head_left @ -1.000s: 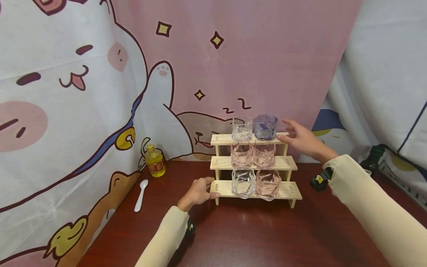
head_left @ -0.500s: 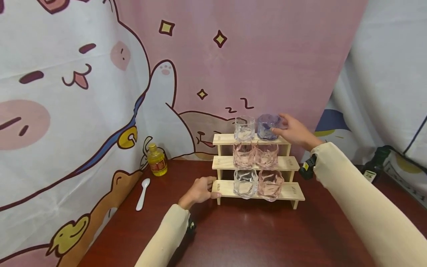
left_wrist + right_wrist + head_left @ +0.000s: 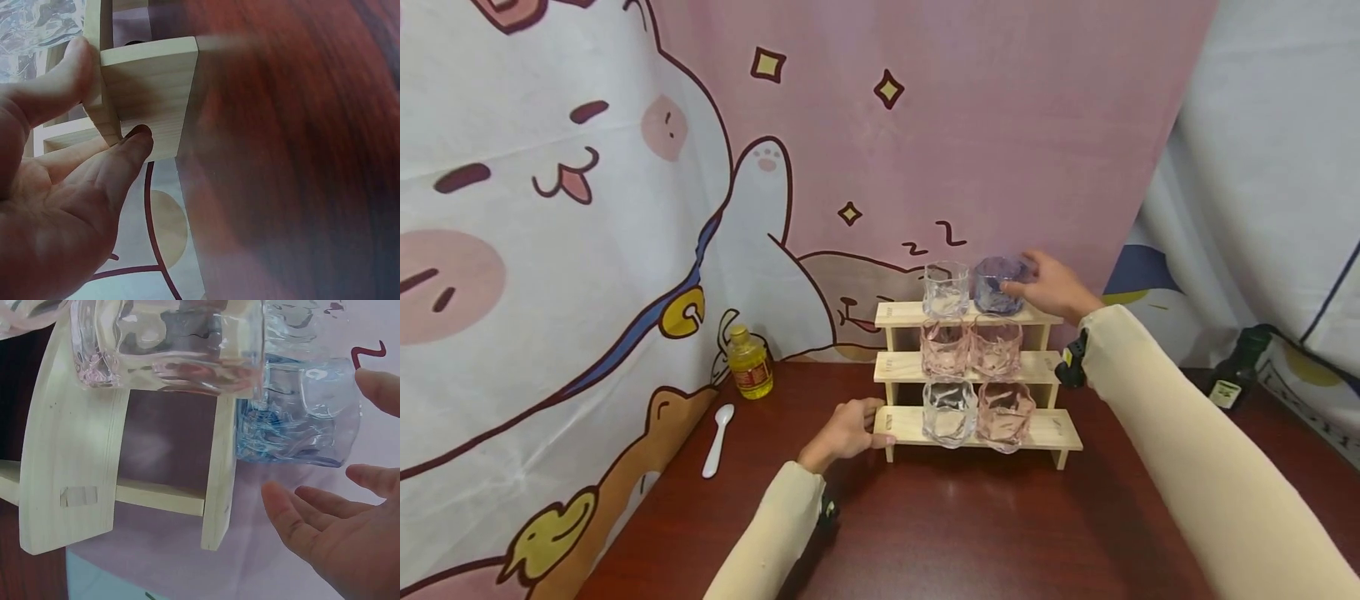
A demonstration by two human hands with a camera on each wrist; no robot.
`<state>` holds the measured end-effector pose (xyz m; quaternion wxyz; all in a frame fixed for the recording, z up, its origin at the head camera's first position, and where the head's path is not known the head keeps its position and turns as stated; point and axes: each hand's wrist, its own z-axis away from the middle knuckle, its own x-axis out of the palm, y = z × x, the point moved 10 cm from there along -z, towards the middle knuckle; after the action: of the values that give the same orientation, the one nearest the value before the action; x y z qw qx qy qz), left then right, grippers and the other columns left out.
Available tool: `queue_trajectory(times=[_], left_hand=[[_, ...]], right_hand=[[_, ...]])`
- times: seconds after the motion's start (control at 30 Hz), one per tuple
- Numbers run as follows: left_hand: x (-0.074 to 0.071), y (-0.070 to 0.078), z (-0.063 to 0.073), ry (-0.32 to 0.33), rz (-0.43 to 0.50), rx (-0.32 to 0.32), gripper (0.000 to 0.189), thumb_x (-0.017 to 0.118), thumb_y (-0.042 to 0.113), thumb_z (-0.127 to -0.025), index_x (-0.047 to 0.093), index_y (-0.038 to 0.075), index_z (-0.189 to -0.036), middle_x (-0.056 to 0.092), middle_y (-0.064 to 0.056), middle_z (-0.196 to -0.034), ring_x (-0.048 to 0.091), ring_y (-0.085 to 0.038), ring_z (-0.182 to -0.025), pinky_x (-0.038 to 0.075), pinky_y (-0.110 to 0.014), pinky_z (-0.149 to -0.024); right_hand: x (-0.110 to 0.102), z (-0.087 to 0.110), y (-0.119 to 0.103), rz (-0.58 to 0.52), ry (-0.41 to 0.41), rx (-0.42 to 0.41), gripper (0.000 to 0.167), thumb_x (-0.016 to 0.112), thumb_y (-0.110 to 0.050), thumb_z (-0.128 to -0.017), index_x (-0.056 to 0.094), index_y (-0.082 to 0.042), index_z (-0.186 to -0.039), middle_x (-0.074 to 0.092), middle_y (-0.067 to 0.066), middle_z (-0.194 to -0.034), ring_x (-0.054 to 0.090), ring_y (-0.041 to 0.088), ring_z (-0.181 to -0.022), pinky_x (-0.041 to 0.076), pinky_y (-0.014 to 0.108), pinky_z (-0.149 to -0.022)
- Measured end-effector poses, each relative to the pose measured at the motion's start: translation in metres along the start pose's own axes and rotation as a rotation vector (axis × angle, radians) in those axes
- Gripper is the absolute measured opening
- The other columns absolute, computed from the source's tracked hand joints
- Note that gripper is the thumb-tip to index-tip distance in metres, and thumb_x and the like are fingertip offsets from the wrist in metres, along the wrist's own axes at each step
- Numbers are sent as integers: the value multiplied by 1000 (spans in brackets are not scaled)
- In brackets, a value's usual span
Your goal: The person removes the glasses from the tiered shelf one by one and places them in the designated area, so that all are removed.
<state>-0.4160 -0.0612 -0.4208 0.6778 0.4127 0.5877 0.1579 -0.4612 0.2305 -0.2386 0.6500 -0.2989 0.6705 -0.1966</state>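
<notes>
Gripping the wooden stand (image 3: 1057, 427) by its near left end with the left hand (image 3: 848, 427); surrounding the blue glass (image 3: 992, 288), right on the far top shelf (image 3: 897, 312), with the loosely spread right hand (image 3: 1056, 287). Could knock it left into the clear glass (image 3: 946, 292) through 1 early fingertip.

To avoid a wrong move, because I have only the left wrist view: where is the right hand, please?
Observer: The right hand is at the blue glass on the top step of the wooden stand.
Operator: Thank you. What stands beside that glass on the same step?
Observer: A clear glass.
Operator: And what lies on the table, to the left of the left hand?
Observer: A white spoon.
</notes>
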Motion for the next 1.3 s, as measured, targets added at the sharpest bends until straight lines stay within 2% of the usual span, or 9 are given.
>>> queue_trajectory(times=[0.23, 0.5, 0.73, 1.0, 1.3], left_hand=[[1, -1, 1, -8, 6, -16, 69, 82, 7, -82, 49, -11, -140, 59, -28, -138, 59, -37, -129, 51, -45, -102], [-1, 1, 1, -5, -11, -21, 68, 82, 10, -83, 50, -8, -140, 58, -26, -140, 57, -36, -130, 50, -46, -103], [-2, 2, 2, 1, -9, -17, 70, 82, 10, -83, 49, -9, -141, 56, -27, -142, 57, -38, -131, 49, -47, -104], [-1, 0, 3, -1, 5, -27, 70, 82, 10, -82, 49, -9, -141, 57, -27, -140, 58, -37, -130, 49, -46, -103], [2, 0, 2, -3, 4, -2, 68, 82, 8, -83, 50, -9, -140, 59, -26, -138, 59, -37, -129, 51, -46, -102]], right_hand=[[4, -8, 3, 0, 22, 12, 89, 56, -41, -100, 3, -4, -161, 21, 34, -160, 29, 53, -143, 31, 67, -112], [6, -14, 3, -14, 43, 34, 89, 57, -39, -100, 3, -5, -161, 14, 30, -164, 22, 53, -147, 28, 68, -114], [7, -18, 0, -37, 86, 41, 90, 61, -37, -98, 6, -4, -161, 23, 32, -161, 29, 52, -144, 32, 65, -113], [12, -20, 6, -75, 143, 48, 93, 65, -37, -96, 6, -7, -161, 22, 30, -162, 27, 52, -146, 30, 65, -114], [12, -16, 13, -146, 210, 49, 88, 68, -34, -95, 14, -12, -161, 23, 27, -162, 26, 50, -146, 29, 66, -114]])
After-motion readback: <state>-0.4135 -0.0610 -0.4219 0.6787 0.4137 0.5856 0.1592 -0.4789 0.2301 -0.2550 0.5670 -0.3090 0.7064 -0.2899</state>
